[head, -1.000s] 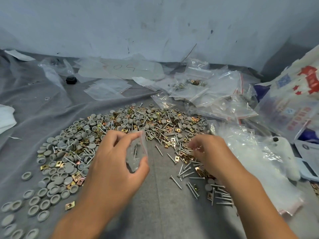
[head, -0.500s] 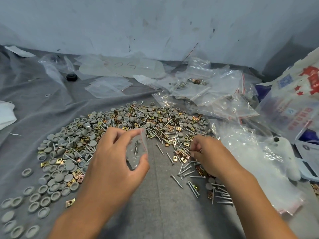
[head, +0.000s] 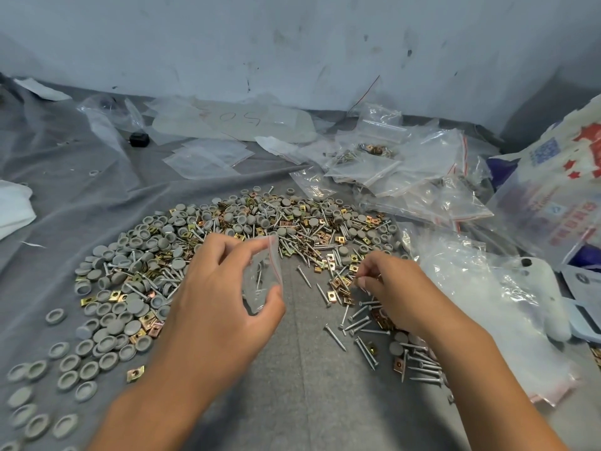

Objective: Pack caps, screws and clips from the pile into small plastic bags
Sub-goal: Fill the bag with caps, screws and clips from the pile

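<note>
The left hand is holding a small clear plastic zip bag with a red seal strip upright above the grey cloth-covered counter, thumb and forefinger curled round its edges and spreading the mouth; a few thin metal screws are showing through the film. Compared with a second earlier, the right hand is sitting lower and closer to the mixed pile of round grey plastic caps, silver screws and brass-coloured square clips, its grip narrowing to a fingertip pinch at the pile's near right edge. What it is pinching is too small to tell. The bag is keeping much the same place, so the next piece is probably about to be carried across.
</note>
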A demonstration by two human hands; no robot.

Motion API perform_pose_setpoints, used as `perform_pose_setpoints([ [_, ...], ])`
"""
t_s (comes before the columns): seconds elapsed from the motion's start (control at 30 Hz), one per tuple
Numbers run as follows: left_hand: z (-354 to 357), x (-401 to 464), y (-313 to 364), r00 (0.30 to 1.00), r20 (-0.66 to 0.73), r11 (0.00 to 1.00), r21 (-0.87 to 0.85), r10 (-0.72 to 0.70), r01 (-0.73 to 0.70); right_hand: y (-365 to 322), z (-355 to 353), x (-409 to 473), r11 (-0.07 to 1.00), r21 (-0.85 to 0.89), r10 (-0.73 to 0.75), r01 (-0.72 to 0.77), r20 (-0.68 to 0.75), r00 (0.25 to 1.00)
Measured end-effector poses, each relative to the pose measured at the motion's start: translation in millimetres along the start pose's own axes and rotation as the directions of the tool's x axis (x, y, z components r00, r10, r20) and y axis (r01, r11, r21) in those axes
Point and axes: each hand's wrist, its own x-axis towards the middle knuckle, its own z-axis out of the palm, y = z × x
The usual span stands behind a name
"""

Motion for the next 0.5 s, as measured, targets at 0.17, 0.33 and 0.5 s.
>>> perform_pose_setpoints([
  [0.17, -0.2, -0.5, 1.2, 1.0, 0.002, 1.0, 0.004, -0.002, 0.002, -5.1, 0.6, -3.5, 0.992, -0.06, -0.103, 0.108, 0.085, 0.991],
  [0.33, -0.3, -0.5, 0.6, 1.0, 0.001, 1.0, 0.002, -0.01, 0.01, -8.3, 2.8, -1.5, 0.989, -0.101, -0.104, 0.111, 0.077, 0.992],
  [0.5, 0.2, 0.2, 0.4, 1.0, 0.002, 1.0, 0.008, 0.003, -0.003, -6.9, 5.5, -1.1, 0.982, -0.143, -0.114, 0.124, 0.076, 0.991],
])
